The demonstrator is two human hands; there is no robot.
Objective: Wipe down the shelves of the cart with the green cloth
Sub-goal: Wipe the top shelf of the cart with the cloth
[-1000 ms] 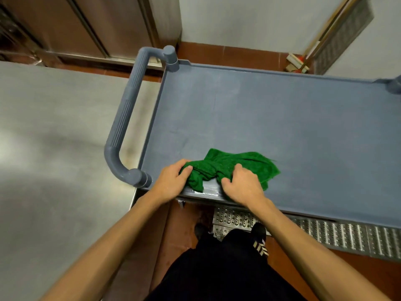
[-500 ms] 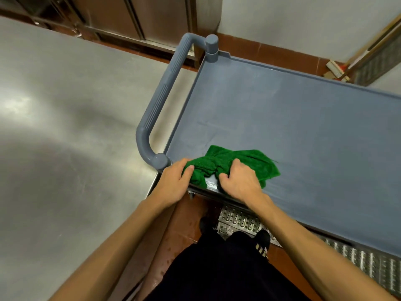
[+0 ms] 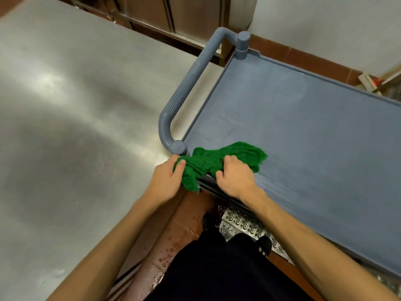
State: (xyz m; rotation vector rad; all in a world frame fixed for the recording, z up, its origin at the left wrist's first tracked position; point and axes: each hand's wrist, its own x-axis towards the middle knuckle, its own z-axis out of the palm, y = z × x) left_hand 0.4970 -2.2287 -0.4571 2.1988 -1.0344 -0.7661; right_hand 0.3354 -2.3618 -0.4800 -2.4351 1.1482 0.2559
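Note:
A crumpled green cloth (image 3: 219, 161) lies at the near left corner of the grey cart's top shelf (image 3: 303, 131), partly draped over the front rim. My left hand (image 3: 166, 180) grips the cloth's left end at the corner, thumb on top. My right hand (image 3: 235, 175) holds the cloth's middle with curled fingers, resting on the shelf's front edge. The cloth's right end spreads loose on the shelf. Lower shelves of the cart are hidden.
The cart's grey handle (image 3: 191, 90) loops out at its left end. A steel table (image 3: 76, 127) sits close on the left. Red tiled floor with wet spots (image 3: 171, 237) and a metal drain grate (image 3: 243, 224) lie below. A wall and tools (image 3: 377, 81) stand behind.
Both hands and the cloth have slid left along the shelf's front edge into the corner by the handle post; the view has shifted so the cart appears further right.

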